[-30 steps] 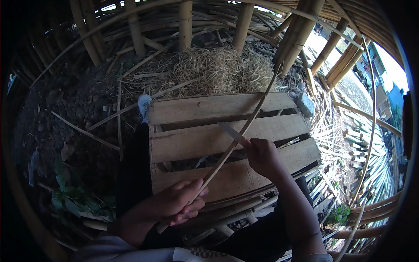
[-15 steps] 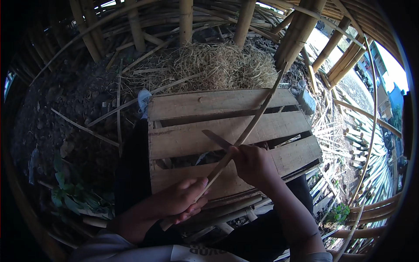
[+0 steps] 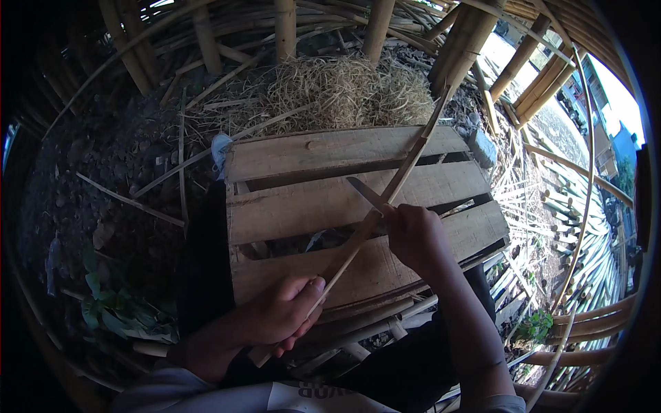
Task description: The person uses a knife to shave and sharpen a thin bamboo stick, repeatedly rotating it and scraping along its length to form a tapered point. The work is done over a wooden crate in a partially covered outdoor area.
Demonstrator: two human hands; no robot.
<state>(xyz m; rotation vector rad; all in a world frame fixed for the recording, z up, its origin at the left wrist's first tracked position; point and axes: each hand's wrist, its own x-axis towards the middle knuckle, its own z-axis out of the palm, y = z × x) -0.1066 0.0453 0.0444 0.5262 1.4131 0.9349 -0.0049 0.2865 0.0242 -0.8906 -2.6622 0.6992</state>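
Observation:
A long bamboo strip (image 3: 349, 249) slants across the view, from near my lap up to the far right over a slatted wooden crate. My left hand (image 3: 288, 313) is closed around its lower part, thumb lying along the strip. In my right hand (image 3: 418, 234) is a knife (image 3: 366, 193), its blade pointing up and to the left and crossing the strip about midway. The blade seems to touch the strip; the knife's handle is hidden in my fist. Beneath both lies the slatted wooden crate (image 3: 296, 217), with dark gaps between its boards.
A heap of pale shavings (image 3: 337, 93) lies beyond the crate, near upright bamboo posts (image 3: 286, 31). A grey block (image 3: 483, 148) sits by the crate's far right corner. Many cut bamboo poles (image 3: 585, 255) cover the ground at right. Leafy plants (image 3: 120, 313) grow at left.
My right hand with the knife has slid up along the bamboo strip, away from my left hand. My left hand keeps its grip. The whole view has shifted slightly.

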